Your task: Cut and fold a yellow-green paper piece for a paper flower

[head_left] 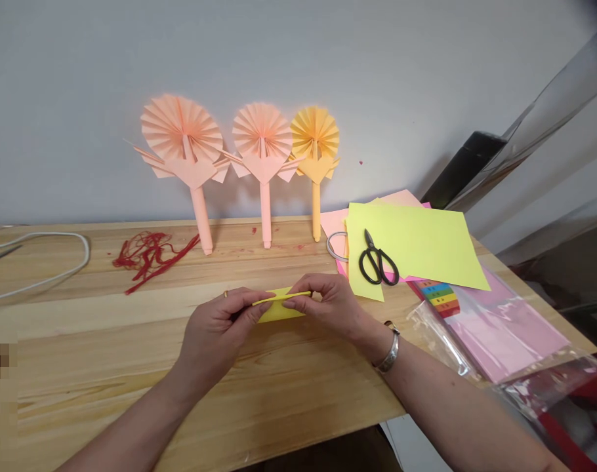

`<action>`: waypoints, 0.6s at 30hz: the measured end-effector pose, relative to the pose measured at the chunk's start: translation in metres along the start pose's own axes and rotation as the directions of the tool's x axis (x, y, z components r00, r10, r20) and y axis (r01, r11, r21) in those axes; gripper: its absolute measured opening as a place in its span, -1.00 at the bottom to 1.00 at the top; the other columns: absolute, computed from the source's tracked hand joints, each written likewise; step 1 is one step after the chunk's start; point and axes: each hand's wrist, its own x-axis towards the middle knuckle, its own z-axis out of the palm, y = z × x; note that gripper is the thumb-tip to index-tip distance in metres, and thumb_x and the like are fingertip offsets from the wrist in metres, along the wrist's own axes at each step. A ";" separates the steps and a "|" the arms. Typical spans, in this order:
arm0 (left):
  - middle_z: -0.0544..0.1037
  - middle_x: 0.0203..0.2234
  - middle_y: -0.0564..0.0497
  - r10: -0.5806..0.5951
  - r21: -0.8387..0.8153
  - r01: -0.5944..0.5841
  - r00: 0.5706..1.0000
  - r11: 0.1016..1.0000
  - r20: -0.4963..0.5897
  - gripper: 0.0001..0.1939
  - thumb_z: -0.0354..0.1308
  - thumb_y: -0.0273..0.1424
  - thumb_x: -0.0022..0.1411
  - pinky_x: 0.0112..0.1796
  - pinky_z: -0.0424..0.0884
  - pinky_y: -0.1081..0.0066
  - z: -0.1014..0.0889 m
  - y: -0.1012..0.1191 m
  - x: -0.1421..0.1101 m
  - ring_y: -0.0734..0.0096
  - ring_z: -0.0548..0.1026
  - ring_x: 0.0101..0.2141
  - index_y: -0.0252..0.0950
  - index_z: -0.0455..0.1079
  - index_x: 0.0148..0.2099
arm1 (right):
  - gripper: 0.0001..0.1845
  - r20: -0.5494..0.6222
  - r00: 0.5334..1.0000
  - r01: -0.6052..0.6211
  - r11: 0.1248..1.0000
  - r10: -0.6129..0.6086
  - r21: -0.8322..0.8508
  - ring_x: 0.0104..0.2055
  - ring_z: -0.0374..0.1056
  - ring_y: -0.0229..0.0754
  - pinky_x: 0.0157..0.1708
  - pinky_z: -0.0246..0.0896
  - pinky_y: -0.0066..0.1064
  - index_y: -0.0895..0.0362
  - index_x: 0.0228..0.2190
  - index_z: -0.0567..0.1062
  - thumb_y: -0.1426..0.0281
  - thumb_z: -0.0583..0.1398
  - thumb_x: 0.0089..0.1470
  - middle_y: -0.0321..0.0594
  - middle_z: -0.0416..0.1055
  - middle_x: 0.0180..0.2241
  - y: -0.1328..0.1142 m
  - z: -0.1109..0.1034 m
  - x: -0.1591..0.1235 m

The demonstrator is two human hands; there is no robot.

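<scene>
A folded piece of yellow paper (279, 311) lies between my hands, just above the wooden tabletop (82, 367). My left hand (220, 324) pinches its left end between thumb and fingers. My right hand (325, 305) pinches the right end, and a narrow folded edge runs along the top of the paper. Parts of the paper are hidden behind my fingers. A ring shows on my left hand, and a silver bangle (390, 352) circles my right wrist.
Several folded paper fans on sticks (262, 144) lean against the wall. Black scissors (377, 260) rest on a yellow-green paper sheet (416, 246). Red thread (148, 255), a white cable (42, 262) and a plastic-wrapped pink paper pack (505, 331) lie around.
</scene>
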 end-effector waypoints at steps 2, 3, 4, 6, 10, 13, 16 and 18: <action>0.60 -0.42 0.12 -0.011 -0.005 0.011 1.000 1.000 -0.001 -0.86 0.19 -0.27 0.09 -0.34 0.36 0.50 0.000 0.001 0.000 0.43 0.49 -0.39 -0.13 0.54 -0.30 | -0.85 -0.004 1.000 -0.017 1.000 0.017 0.007 -0.47 0.26 -0.29 -0.47 0.14 -0.47 0.19 -0.52 0.55 0.33 0.29 -0.09 -0.25 0.44 -0.53 0.000 0.000 0.000; 0.60 -0.42 0.12 -0.016 -0.006 0.016 1.000 1.000 -0.001 -0.86 0.19 -0.27 0.08 -0.34 0.37 0.49 0.000 0.001 0.000 0.42 0.49 -0.39 -0.13 0.54 -0.30 | -0.84 -0.002 1.000 -0.026 1.000 0.026 0.012 -0.47 0.26 -0.29 -0.48 0.14 -0.47 0.19 -0.52 0.55 0.33 0.29 -0.10 -0.26 0.43 -0.53 -0.001 0.000 0.000; 0.60 -0.43 0.11 -0.019 -0.007 0.019 1.000 1.000 -0.004 -0.85 0.19 -0.27 0.08 -0.34 0.37 0.49 0.000 0.001 0.000 0.42 0.49 -0.40 -0.14 0.54 -0.30 | -0.84 0.006 0.999 -0.038 0.999 0.038 0.018 -0.47 0.25 -0.30 -0.48 0.13 -0.48 0.19 -0.52 0.55 0.33 0.30 -0.10 -0.26 0.43 -0.53 -0.002 0.000 0.000; 0.60 -0.44 0.11 -0.024 -0.011 0.023 1.000 1.000 -0.015 -0.85 0.20 -0.26 0.07 -0.35 0.38 0.48 0.000 0.002 -0.001 0.41 0.49 -0.41 -0.14 0.54 -0.31 | -0.83 0.039 0.997 -0.069 0.997 0.068 0.026 -0.47 0.24 -0.30 -0.50 0.11 -0.49 0.20 -0.49 0.54 0.32 0.30 -0.12 -0.27 0.42 -0.52 -0.003 -0.001 -0.001; 0.61 -0.44 0.09 -0.027 -0.028 0.026 0.999 0.999 -0.035 -0.85 0.21 -0.26 0.04 -0.36 0.39 0.46 -0.001 0.006 -0.001 0.38 0.50 -0.41 -0.15 0.55 -0.33 | -0.84 0.098 0.990 -0.098 0.995 0.097 0.009 -0.47 0.22 -0.31 -0.49 0.10 -0.50 0.21 -0.49 0.52 0.34 0.28 -0.09 -0.30 0.37 -0.53 -0.003 -0.001 -0.002; 0.62 -0.43 0.08 -0.036 -0.030 0.035 0.999 0.999 -0.030 -0.84 0.21 -0.25 0.04 -0.36 0.39 0.45 -0.001 0.008 0.000 0.36 0.51 -0.40 -0.14 0.55 -0.33 | -0.85 0.094 0.993 -0.075 0.997 0.076 -0.011 -0.46 0.22 -0.31 -0.47 0.10 -0.49 0.21 -0.52 0.50 0.36 0.26 -0.07 -0.31 0.35 -0.54 -0.002 -0.001 -0.001; 0.62 -0.43 0.08 -0.049 -0.019 0.049 0.998 0.999 -0.028 -0.84 0.20 -0.24 0.04 -0.35 0.40 0.44 0.000 0.009 -0.001 0.34 0.51 -0.39 -0.14 0.55 -0.33 | -0.87 0.081 0.994 -0.071 0.997 0.072 -0.022 -0.46 0.22 -0.31 -0.47 0.10 -0.49 0.20 -0.53 0.49 0.37 0.27 -0.08 -0.31 0.36 -0.54 -0.001 0.000 -0.001; 0.62 -0.43 0.08 -0.044 -0.010 0.044 0.999 0.999 -0.025 -0.83 0.20 -0.23 0.04 -0.35 0.40 0.44 0.000 0.009 -0.001 0.34 0.51 -0.40 -0.14 0.55 -0.34 | -0.88 0.075 0.994 -0.072 0.997 0.075 -0.035 -0.46 0.22 -0.31 -0.47 0.10 -0.49 0.20 -0.54 0.49 0.38 0.27 -0.09 -0.31 0.36 -0.54 -0.001 0.001 -0.001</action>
